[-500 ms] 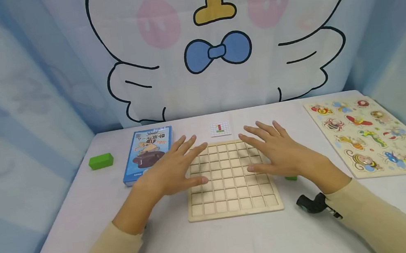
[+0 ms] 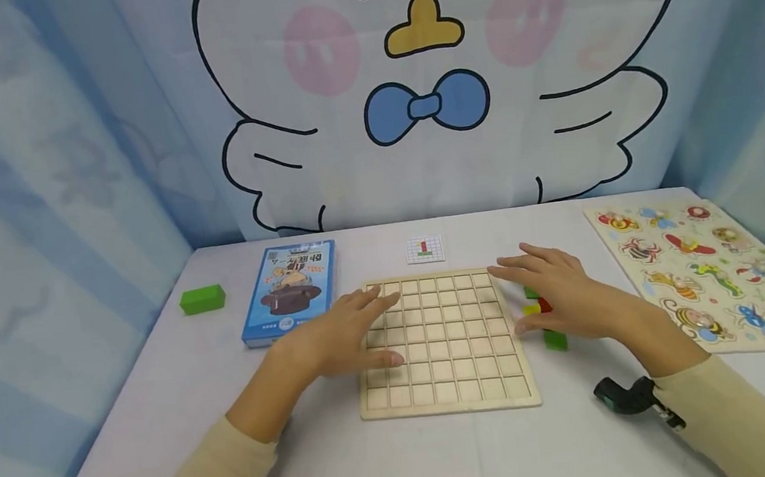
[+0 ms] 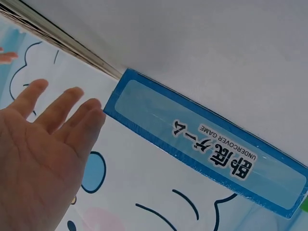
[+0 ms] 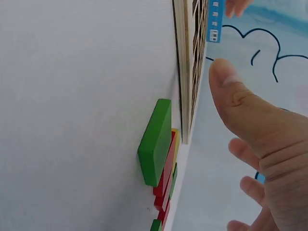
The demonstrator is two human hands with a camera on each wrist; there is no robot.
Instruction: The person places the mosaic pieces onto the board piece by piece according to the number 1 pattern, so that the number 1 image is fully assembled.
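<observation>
A wooden grid board (image 2: 448, 399) lies in the middle of the table. My left hand (image 2: 337, 340) hovers at its left edge with fingers spread, holding nothing; in the left wrist view the same hand (image 3: 43, 154) appears beside the end of a blue game box (image 3: 202, 144). My right hand (image 2: 571, 296) is just off the board's right edge, above small coloured blocks, fingers extended and apart. Partly hidden under it are a green block (image 2: 556, 340), a red block (image 2: 544, 305) and a yellow block (image 2: 531, 310). The right wrist view shows the thumb (image 4: 240, 98) clear of the green block (image 4: 156, 144).
Behind the board lies a small pattern card (image 2: 424, 250) with a red and green figure. A green block (image 2: 203, 299) sits at the far left. On the right is an insect picture puzzle board (image 2: 715, 273). A patterned curtain (image 2: 432, 179) hangs behind the table.
My right hand has moved right, from over the board to above the coloured blocks, uncovering more of the grid. The left hand has drawn slightly back and lower. The head view has shifted a little.
</observation>
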